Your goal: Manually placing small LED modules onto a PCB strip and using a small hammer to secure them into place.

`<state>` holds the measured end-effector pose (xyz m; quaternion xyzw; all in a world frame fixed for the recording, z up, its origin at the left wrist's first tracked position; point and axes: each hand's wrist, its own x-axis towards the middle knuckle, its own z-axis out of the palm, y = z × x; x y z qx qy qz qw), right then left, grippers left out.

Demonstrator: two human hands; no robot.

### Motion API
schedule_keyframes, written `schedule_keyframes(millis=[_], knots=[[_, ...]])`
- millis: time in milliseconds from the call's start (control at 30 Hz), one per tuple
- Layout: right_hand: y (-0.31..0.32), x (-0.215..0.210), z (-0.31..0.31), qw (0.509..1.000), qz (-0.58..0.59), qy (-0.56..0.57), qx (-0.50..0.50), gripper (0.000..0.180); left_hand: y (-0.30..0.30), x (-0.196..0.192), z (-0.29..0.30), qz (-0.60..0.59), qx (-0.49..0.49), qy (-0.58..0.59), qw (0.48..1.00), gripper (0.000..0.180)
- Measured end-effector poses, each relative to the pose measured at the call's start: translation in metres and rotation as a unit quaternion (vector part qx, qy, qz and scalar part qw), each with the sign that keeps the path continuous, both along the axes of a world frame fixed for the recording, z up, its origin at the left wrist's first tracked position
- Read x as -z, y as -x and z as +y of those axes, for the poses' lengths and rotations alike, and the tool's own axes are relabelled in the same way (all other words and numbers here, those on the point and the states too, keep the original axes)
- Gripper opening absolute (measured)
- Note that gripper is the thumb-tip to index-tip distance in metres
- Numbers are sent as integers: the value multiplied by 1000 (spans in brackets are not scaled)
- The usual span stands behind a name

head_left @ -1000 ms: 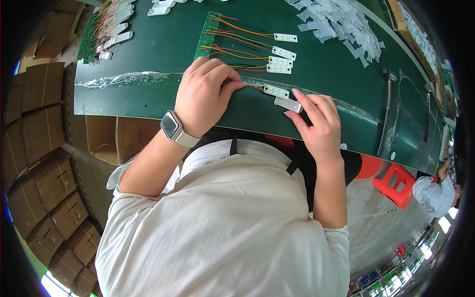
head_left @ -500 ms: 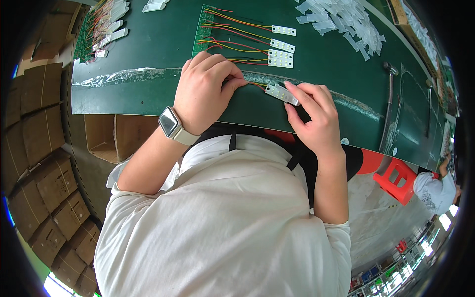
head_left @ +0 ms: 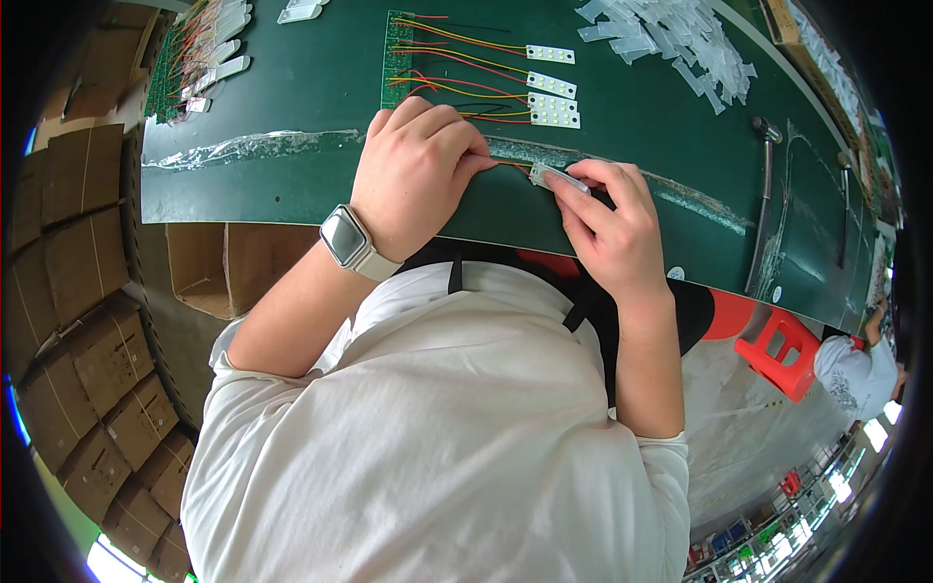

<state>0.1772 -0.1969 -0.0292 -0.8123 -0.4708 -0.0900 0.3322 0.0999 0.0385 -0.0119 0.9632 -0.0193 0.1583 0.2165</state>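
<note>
My left hand (head_left: 418,160), with a watch on its wrist, pinches thin red and yellow wires (head_left: 513,164) between thumb and fingertips. Those wires run right to a small white LED board (head_left: 537,175). My right hand (head_left: 619,219) grips that board with a clear plastic cover (head_left: 575,182) lying along it; fingers hide part of both. Whether the board is inside the cover or under it, I cannot tell. Just beyond, a green circuit board (head_left: 397,63) has wires leading to several more LED boards (head_left: 551,85) lying in a column on the green table (head_left: 292,185).
A heap of clear plastic covers (head_left: 671,44) lies at the far right. A metal hammer-like tool (head_left: 763,209) rests near the right side. Wired boards in covers (head_left: 228,68) sit far left. An open cardboard box (head_left: 199,267) stands below the table edge; a red stool (head_left: 777,355) is at right.
The LED board in my right hand has shifted slightly right, and my fingers now lie over the cover more. My left hand has moved slightly right, still pinching the wires.
</note>
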Motion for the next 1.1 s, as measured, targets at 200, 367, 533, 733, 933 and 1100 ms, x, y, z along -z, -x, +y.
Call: schedule_keyframes(millis=[200,367,533,733,933,1100], knots=[[0,2,1,1000,-28,-4,-11,36,1,1,-2,-12,9,-16,1000,10],[0,3,-1,1000,-2,-26,-4,45,-1,0,-6,-20,22,-20,999,10],[-2,3,-2,999,14,-34,6,50,-2,1,-3,-23,3,15,1000,9],[-2,2,0,998,28,-46,14,51,-1,-2,-7,-26,18,16,999,9],[-1,3,-1,999,24,-38,1,42,-3,5,-8,-24,8,-18,1000,9],[1,2,0,999,-19,-36,-3,29,-4,4,-10,-24,-5,-34,999,9]])
